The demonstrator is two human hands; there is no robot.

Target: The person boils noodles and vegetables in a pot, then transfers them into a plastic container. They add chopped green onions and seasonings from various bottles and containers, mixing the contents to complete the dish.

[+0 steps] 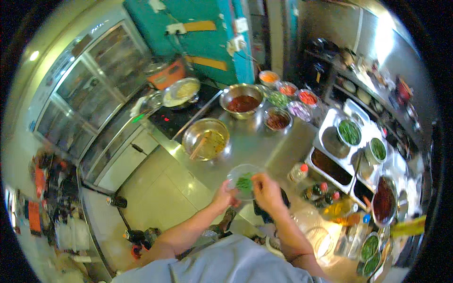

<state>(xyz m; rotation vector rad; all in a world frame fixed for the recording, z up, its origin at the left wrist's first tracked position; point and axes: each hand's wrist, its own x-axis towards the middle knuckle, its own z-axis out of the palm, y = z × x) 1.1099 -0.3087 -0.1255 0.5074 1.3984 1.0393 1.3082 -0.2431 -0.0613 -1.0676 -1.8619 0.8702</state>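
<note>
In front of me my left hand (pixel 225 196) grips the left edge of a clear round bowl (pixel 231 173). A small heap of chopped green herbs (pixel 244 183) lies in it. My right hand (pixel 267 192) is over the bowl's right side, fingers bent and pressed together next to the herbs; what they pinch is hidden. Beyond the bowl, on the steel counter (pixel 257 153), stands a steel mixing bowl (pixel 187 137) with a wooden-handled utensil (pixel 200 145) and some yellowish liquid inside.
Farther back are a steel bowl of dark red sauce (pixel 244 104) and several small bowls of chopped vegetables (pixel 299 110). A pan (pixel 181 93) sits on the black cooktop (pixel 166 120) at left. Sauce bottles (pixel 315 190) and steel bins (pixel 332 165) line the right.
</note>
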